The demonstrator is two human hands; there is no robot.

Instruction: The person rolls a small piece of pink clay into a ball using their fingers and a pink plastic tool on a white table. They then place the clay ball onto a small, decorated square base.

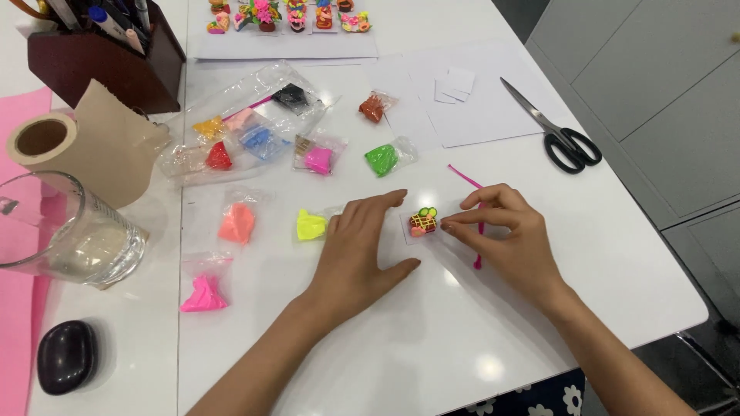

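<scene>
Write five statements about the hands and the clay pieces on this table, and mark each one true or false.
1. The right hand touches the small clay figure with its fingertips. True.
2. The left hand holds the scissors. False: the scissors lie untouched on the table; the left hand rests flat beside the figure.
3. A thin pink tool runs under the right hand. True.
4. The yellow clay bag lies right of the right hand. False: it lies left of the left hand.
5. The glass is lying on its side. False: it stands upright.
</scene>
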